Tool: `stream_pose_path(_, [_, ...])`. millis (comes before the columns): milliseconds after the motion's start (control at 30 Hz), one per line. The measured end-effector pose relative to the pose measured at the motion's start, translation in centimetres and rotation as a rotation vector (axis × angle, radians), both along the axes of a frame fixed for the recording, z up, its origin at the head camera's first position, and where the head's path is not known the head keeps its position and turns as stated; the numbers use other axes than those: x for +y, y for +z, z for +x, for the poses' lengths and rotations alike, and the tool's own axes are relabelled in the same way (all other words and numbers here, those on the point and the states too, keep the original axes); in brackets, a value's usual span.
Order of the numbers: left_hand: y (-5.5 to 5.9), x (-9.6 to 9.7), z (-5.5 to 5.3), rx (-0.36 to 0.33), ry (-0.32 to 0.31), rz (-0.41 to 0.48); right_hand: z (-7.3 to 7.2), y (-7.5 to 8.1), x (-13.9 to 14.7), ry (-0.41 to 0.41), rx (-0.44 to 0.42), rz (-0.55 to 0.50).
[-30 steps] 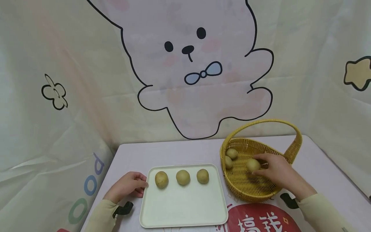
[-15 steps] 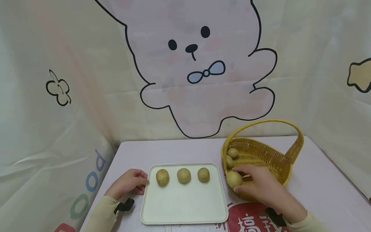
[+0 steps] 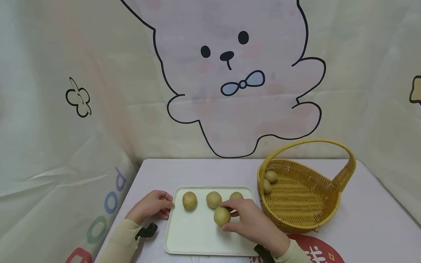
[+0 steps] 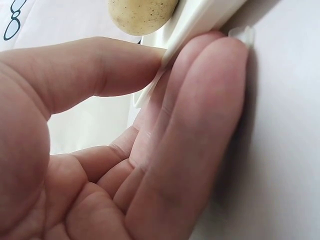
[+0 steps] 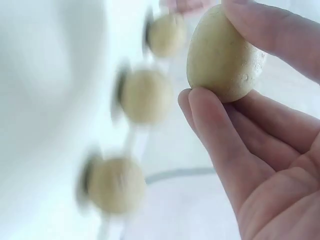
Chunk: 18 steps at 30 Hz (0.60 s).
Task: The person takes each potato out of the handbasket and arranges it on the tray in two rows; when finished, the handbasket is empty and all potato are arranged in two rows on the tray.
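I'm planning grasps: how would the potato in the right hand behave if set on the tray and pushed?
The potato would likely roll, being rounded. It seems firm: the right hand pinches it without visible dents. The raised tray rim might stop it.

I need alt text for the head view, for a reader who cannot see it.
A right hand holds a potato above a white tray bearing three more potatoes, while the left hand grips its edge. A yellow wicker basket with two potatoes stands to the right.

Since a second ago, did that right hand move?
Yes, the right hand moved left, out of the basket and over the tray, still holding a potato.
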<state>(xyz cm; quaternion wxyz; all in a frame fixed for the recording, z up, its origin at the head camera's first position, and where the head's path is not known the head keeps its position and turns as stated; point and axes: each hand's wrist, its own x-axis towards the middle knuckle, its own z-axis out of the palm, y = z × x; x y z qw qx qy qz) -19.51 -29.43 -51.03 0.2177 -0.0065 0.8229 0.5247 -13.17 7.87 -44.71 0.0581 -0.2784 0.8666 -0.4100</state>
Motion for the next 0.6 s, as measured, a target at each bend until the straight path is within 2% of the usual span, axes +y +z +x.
stream_pose_path(133, [0.0, 0.0, 0.0, -0.002, -0.003, 0.004, -0.1, -1.2, -3.2, 0.048, -0.029, -0.003])
stream_pose_path(433, [0.7, 0.3, 0.1, -0.001, 0.007, 0.006, -0.2, -2.8, -8.4, 0.071, 0.133, 0.142])
stream_pose_path(600, [0.5, 0.3, 0.1, -0.005, 0.007, 0.015, -0.1, -3.3, -10.0, 0.082, 0.147, 0.191])
